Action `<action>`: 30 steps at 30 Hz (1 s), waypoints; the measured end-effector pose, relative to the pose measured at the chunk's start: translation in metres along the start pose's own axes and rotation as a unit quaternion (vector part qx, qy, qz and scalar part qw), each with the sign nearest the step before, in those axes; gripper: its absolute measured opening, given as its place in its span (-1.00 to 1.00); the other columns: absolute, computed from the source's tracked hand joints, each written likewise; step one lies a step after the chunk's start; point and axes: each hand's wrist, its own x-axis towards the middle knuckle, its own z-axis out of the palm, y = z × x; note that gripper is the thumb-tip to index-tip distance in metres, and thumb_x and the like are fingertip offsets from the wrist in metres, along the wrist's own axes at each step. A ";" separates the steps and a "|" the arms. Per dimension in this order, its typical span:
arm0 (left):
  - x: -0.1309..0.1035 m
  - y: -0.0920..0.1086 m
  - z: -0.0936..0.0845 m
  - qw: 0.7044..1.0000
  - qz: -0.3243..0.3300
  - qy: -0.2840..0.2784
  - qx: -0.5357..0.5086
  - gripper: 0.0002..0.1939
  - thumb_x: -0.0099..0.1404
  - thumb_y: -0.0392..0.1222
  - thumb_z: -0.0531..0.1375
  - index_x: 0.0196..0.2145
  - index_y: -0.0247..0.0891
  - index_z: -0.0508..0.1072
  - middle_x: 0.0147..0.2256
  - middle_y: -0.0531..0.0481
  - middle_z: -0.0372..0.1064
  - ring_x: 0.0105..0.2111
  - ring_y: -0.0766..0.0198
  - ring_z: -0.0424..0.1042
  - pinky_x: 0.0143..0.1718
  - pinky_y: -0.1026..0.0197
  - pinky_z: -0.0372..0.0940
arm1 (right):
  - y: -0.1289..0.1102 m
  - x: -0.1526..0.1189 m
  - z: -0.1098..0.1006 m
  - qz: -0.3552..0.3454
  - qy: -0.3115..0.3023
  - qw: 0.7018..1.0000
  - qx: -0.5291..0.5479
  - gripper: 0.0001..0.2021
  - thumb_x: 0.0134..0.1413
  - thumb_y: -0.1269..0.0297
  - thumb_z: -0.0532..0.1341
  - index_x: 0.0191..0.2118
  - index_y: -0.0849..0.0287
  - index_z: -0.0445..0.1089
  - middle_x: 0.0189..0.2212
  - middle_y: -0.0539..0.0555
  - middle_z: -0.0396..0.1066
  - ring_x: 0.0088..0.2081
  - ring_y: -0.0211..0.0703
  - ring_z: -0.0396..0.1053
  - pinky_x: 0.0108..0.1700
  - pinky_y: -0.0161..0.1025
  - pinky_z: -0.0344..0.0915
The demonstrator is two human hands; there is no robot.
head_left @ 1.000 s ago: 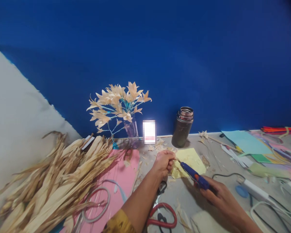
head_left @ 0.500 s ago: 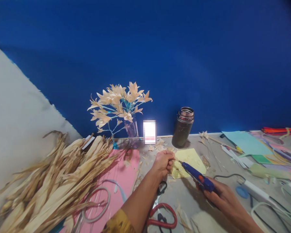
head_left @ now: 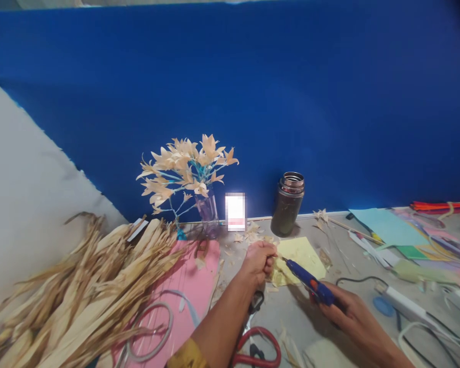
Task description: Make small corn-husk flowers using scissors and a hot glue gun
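Note:
My right hand (head_left: 339,304) is wrapped round a blue glue gun (head_left: 309,282), its nozzle pointing up and left. Close to that nozzle, my left hand (head_left: 259,259) is closed in a pinch; whatever small piece its fingers hold is too hidden to name. Beneath the nozzle lies a yellow sheet of paper (head_left: 302,255) with marks and scraps on it. Scissors with red handles (head_left: 258,345) and a dark-handled pair (head_left: 256,302) rest under and beside my left forearm. Pale husk scraps (head_left: 253,232) are scattered beyond my left hand.
Dried corn husks (head_left: 72,291) heap at the left over pink paper (head_left: 191,276). A glass vase (head_left: 208,214) holds husk flowers (head_left: 187,163). A dark flask (head_left: 287,207) stands open against the blue wall. Cables, a white power strip (head_left: 406,304) and coloured paper (head_left: 389,227) lie right.
The view has tilted up slightly, so things sit a little lower in the picture. Both hands keep nearly the same pose, the glue gun's nozzle still beside my left fingertips.

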 end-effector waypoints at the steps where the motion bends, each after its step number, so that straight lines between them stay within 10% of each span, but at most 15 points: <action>1: 0.000 0.000 0.000 1.000 0.002 0.003 0.000 -0.69 -0.06 -0.28 0.35 -0.42 -0.24 0.28 -0.60 0.21 0.21 -0.73 0.57 0.03 -0.68 0.43 -0.29 | 0.000 0.000 0.000 0.001 -0.003 1.000 -0.002 -0.54 0.12 -0.15 0.19 -0.28 0.20 0.54 -0.38 0.13 0.49 -0.35 -0.01 0.37 -0.31 -0.22 0.32; 16: -0.002 0.002 0.001 0.999 0.020 0.014 -0.024 -0.71 -0.07 -0.32 0.36 -0.43 -0.27 0.30 -0.60 0.18 0.22 -0.73 0.57 0.03 -0.69 0.42 -0.30 | -0.006 -0.001 0.000 -0.022 -0.001 1.000 0.003 -0.56 0.09 -0.12 0.22 -0.21 0.18 0.59 -0.35 0.14 0.57 -0.31 0.06 0.48 -0.25 -0.17 0.42; 30: -0.047 0.026 0.024 0.982 0.088 -0.151 -0.075 -0.55 -0.03 -0.06 0.48 -0.43 -0.29 0.30 -0.50 0.13 0.24 -0.68 0.60 -0.03 -0.68 0.43 -0.22 | 0.030 0.002 -0.017 -0.050 0.062 0.956 -0.282 -0.70 0.08 0.10 0.25 -0.11 0.04 0.58 -0.07 0.20 0.54 -0.09 0.15 0.51 -0.08 -0.09 0.41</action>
